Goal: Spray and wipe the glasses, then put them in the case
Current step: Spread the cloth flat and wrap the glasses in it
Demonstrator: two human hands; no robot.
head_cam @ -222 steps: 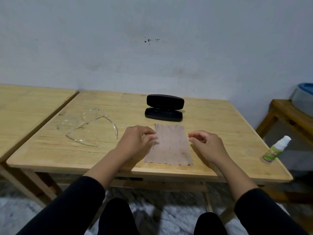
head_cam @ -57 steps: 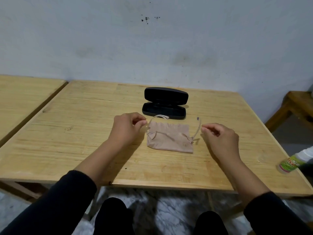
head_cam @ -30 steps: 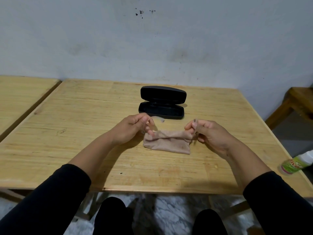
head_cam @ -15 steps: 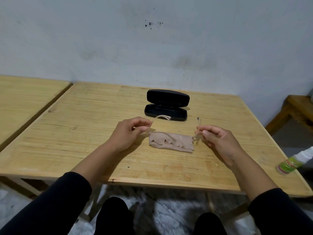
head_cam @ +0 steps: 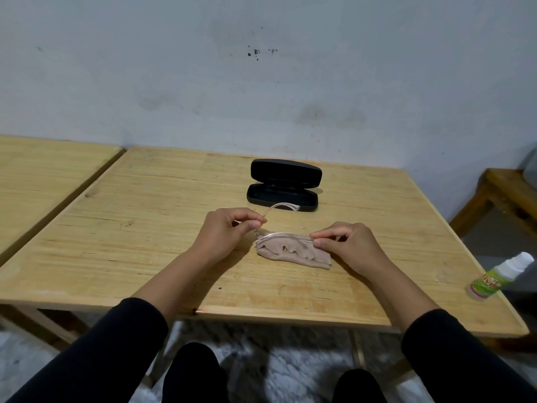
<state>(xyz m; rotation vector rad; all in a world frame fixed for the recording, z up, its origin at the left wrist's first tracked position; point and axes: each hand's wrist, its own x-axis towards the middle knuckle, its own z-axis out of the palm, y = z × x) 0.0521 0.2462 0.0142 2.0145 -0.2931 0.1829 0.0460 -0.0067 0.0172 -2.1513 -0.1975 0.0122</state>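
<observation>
Glasses [head_cam: 283,234]: one clear pair, wrapped in one beige cloth [head_cam: 293,253] on one wooden table [head_cam: 145,228], between the fingertips of both hands. One black case [head_cam: 283,186], lid up, just beyond the fingers, apart from them. One spray bottle [head_cam: 498,276], white cap and green label, lying at the table's right edge, well to the right of the right fingers. A second wooden table [head_cam: 43,173] far to the left; a bench corner [head_cam: 505,196] far right. Two black sleeves [head_cam: 122,341], two hands.

Left hand [head_cam: 223,232]: knuckles up, thumb and forefinger closed narrowly on one clear temple arm, which curves up and away from the fingertips toward the case. Right hand [head_cam: 351,245]: thumb and forefinger pinched narrowly on the other temple arm, laid flat along the cloth's top edge, running from the right fingertips toward the left ones. Remaining fingers of both hands curled loosely. Forearms resting on or just above the table; cannot tell which.

Compared with half a second ago: right temple arm no longer standing upright at the right fingertips, now folded down across the bundle. Left temple arm unchanged, open as before. Hands closer together. Case and bottle in the same places.
</observation>
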